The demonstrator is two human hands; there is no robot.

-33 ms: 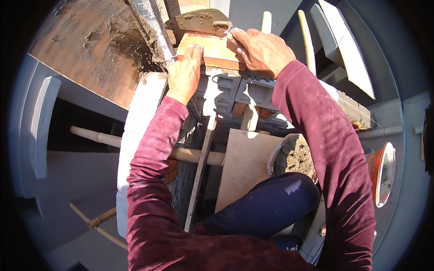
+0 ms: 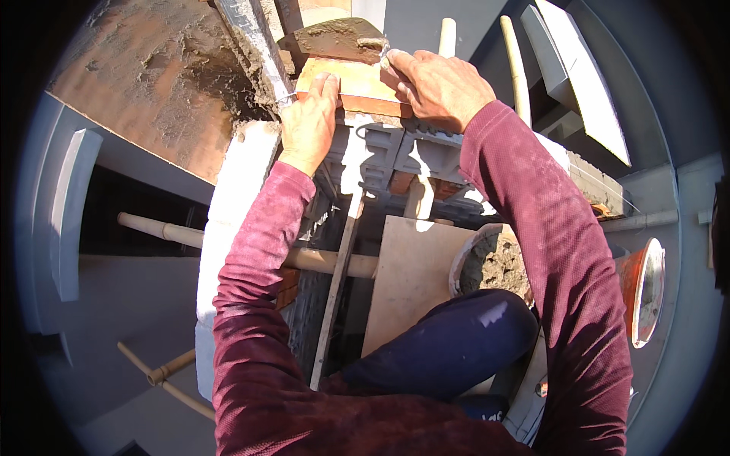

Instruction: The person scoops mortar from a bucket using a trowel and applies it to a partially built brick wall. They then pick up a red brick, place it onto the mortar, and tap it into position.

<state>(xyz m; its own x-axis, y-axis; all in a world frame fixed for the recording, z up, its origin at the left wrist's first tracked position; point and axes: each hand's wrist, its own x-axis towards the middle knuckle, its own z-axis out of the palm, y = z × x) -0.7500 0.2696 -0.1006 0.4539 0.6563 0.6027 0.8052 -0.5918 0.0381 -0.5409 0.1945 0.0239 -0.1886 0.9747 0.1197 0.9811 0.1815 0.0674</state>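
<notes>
An orange brick (image 2: 361, 79) lies flat on top of the hollow block wall (image 2: 372, 148) ahead of me. My left hand (image 2: 310, 125) grips its left end, fingertips on the top face and the thumb out of sight. Just behind the brick rests a mortar-smeared trowel (image 2: 334, 38), blade to the left. My right hand (image 2: 445, 87) is closed round the trowel's handle end, mostly hidden by the fingers, and sits against the brick's right end. A thin string (image 2: 372, 98) runs along the brick's near edge, close to both hands.
A mortar-covered board (image 2: 144, 99) slopes at the upper left beside a pale upright post (image 2: 255, 49). Near my knee stands a bucket of mortar (image 2: 494, 266) by a plywood sheet (image 2: 414, 262). An orange bucket (image 2: 646, 292) is at right. Bamboo poles (image 2: 327, 261) cross below.
</notes>
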